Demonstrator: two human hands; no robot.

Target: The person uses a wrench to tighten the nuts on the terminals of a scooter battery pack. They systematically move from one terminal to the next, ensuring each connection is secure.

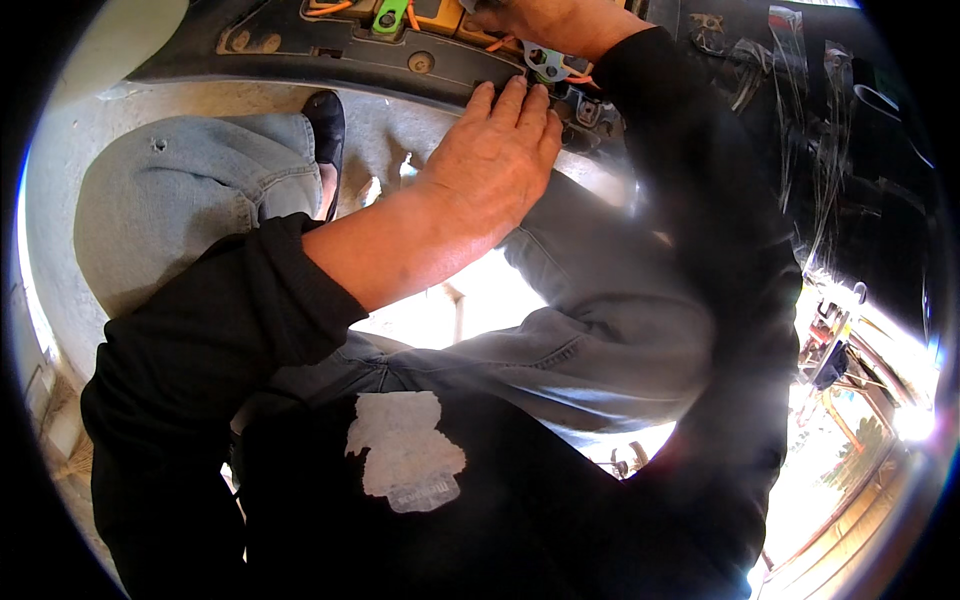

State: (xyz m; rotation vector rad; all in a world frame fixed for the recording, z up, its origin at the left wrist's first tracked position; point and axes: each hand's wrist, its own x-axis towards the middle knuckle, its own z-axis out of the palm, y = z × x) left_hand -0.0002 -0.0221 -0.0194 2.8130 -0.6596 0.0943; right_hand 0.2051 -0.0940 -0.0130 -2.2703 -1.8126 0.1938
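My left hand (500,150) lies with its fingers stretched out along the edge of a black plastic panel (375,65). It holds nothing that I can see. At the top edge of the view my right hand (560,22) reaches over the panel, its fingers curled and partly cut off. What those fingers hold is hidden. Just below the right hand is a grey metal bracket (545,62) with holes. Orange wires (578,76) run beside it. Further left, a green terminal piece (388,16) is fixed over orange-brown blocks (437,14).
Clear plastic wrap and tape (825,150) cover a dark surface at the right. My legs in grey jeans (190,190) are spread below the panel, with a dark shoe (324,125) on the concrete floor (250,98). A pale rounded part (115,40) juts in at the upper left.
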